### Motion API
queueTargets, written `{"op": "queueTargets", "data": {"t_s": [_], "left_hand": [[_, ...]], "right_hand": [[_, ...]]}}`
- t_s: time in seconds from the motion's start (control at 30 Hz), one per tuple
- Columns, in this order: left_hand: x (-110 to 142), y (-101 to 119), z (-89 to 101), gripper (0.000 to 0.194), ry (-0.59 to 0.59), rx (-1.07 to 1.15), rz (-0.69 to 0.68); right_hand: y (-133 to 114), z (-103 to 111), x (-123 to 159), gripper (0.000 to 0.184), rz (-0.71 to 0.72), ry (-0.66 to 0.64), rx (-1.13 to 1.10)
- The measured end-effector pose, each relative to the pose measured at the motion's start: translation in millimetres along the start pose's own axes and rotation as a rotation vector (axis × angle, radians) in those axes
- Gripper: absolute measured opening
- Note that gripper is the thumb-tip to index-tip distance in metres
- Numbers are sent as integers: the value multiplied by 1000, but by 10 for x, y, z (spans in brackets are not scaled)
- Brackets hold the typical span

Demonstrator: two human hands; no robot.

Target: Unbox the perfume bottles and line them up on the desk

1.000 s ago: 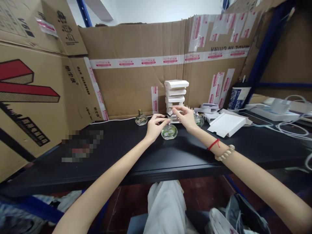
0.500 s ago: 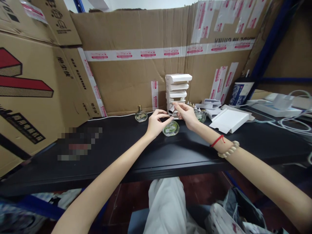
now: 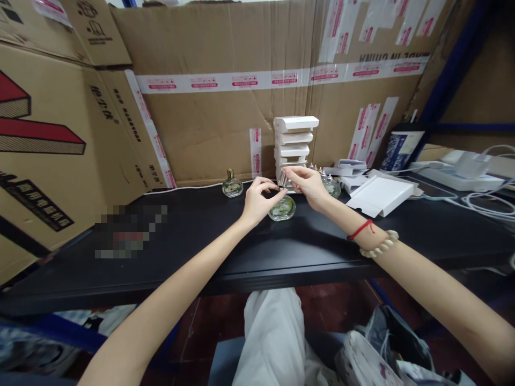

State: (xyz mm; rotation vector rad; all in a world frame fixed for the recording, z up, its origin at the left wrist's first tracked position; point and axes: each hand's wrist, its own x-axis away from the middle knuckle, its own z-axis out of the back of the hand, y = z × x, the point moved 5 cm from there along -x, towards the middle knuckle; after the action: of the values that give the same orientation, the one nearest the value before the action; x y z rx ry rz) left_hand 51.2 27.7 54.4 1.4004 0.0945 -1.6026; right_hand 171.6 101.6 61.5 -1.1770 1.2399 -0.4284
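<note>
A small round glass bottle (image 3: 282, 208) with a greenish tint stands on the black table (image 3: 225, 252). My left hand (image 3: 257, 199) curls round its left side and top, fingers closed on it. Just above the bottle, my right hand (image 3: 306, 185) pinches a small silver cap (image 3: 282, 178). A red string and a bead bracelet circle my right wrist.
A stack of white boxes (image 3: 293, 140) rises behind my hands against a cardboard wall. A second small bottle (image 3: 232, 186) stands to the left, several more (image 3: 330, 185) to the right. Flat white boxes (image 3: 378, 194), a printed cup (image 3: 398, 149) and white cables (image 3: 483, 203) lie at right.
My right hand has turned the silver cap more upright over the bottle. The view has tilted slightly down; both hands stay at the bottle.
</note>
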Motion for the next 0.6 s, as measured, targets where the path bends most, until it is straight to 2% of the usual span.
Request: {"op": "queueTargets", "data": {"t_s": [0.23,0.33,0.47,0.6], "left_hand": [[15,-38,-25,22,-48,-84,32],[38,-45,-69,31,-168,-194,39],[91,-79,-154,38,-381,-320,50],[129,-157,-215,40,-483,-272,95]], "right_hand": [[-8,-63,30,34,55,-106,81],[-30,-97,47,33,83,-160,120],[-33,-87,47,37,49,-175,193],[-20,-74,32,39,30,-211,224]]}}
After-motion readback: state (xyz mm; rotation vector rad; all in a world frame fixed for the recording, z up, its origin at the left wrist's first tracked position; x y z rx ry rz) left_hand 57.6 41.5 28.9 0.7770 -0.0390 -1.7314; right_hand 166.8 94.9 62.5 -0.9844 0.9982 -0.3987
